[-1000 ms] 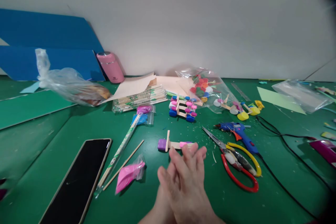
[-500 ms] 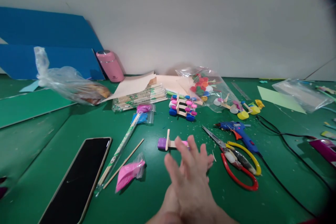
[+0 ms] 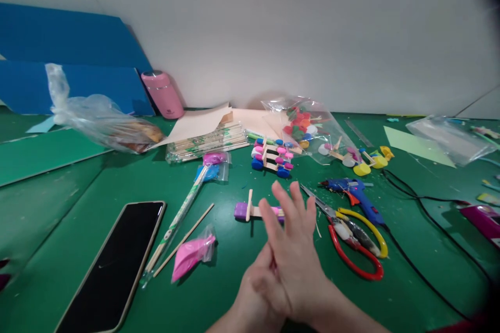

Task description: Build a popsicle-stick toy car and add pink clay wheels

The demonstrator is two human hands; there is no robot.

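My two hands are pressed palm to palm over the front of the table. My right hand is on top, its fingers stretched up and spread. Under it lies my left hand, with most of its fingers hidden. A sliver of dark pink shows between the palms, too small to name. Just beyond is a small wooden-stick piece with a purple block at its left end; my right fingers hide part of it. Left of my hands lies a bag of pink modelling clay.
Scissors and a blue glue gun with its cord lie at right. A phone and a thin stick lie at left. Behind are small stick cars, packed sticks, a clear bag and a pink flask.
My right hand has turned more upright, its fingertips higher and farther apart. My left hand shows more beneath it. The things on the table have stayed in place.
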